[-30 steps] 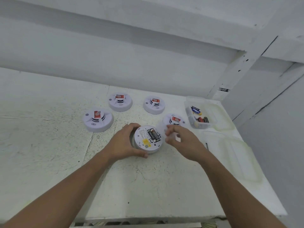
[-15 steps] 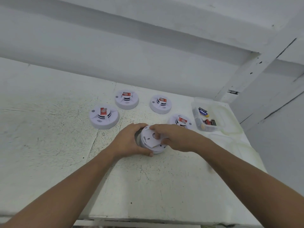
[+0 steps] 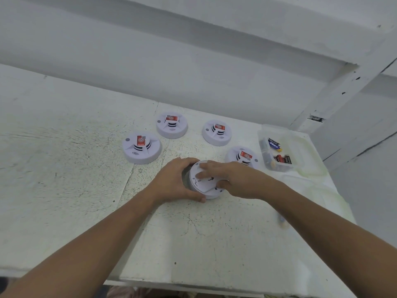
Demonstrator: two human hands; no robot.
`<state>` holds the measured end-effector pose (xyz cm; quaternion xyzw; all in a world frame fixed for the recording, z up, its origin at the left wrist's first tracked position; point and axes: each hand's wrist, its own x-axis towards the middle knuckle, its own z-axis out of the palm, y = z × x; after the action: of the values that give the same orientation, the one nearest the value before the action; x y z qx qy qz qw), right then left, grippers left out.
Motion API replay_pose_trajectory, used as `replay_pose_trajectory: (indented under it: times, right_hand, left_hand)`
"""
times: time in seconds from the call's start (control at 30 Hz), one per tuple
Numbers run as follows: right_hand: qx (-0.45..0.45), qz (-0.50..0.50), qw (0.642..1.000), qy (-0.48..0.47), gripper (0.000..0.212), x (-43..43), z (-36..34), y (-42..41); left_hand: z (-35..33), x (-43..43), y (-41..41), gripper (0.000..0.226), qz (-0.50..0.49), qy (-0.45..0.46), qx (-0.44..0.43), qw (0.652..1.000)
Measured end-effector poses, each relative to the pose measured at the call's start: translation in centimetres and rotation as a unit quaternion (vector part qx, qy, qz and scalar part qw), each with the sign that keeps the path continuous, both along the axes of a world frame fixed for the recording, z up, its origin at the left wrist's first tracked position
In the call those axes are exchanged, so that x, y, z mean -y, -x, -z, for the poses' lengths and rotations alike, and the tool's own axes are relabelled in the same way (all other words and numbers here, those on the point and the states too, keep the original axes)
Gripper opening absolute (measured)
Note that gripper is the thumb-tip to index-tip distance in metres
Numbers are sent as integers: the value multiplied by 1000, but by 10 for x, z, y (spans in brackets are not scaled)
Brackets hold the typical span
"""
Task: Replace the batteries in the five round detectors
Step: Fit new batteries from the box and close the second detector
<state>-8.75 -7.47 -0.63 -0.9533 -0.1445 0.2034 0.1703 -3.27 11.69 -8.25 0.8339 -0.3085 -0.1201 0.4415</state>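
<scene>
White plastic, judged light, rigid and smooth enough to slip, makes up the detector point(image 3: 204, 186), which is held face down at mid-table point(image 3: 193, 233), gripped round its rim by the left hand point(image 3: 174, 181) and clasped across its back by the right hand point(image 3: 236, 179), where purchase is best taken.

Four detectors point(image 3: 141, 148) arc across far side; battery tub point(image 3: 290, 145) blocks right; open table point(image 3: 64, 179) left and front.
</scene>
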Motion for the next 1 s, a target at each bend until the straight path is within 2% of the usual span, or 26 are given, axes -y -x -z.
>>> replay_pose_trajectory:
  times: [0.1, 0.33, 1.0]
  right_hand:
    - [0, -16, 1000, 2, 58, 2, 5, 1]
    - [16, -3, 1000, -24, 42, 0, 11, 7]
    - [54, 61, 996, -46, 41, -14, 28, 23]
  left_hand:
    - [3, 0, -1, 92, -1, 0, -4, 1000]
    - [0, 0, 1, 84, 0, 9, -1, 1000]
    - [2, 2, 3, 88, -15, 5, 4, 1000]
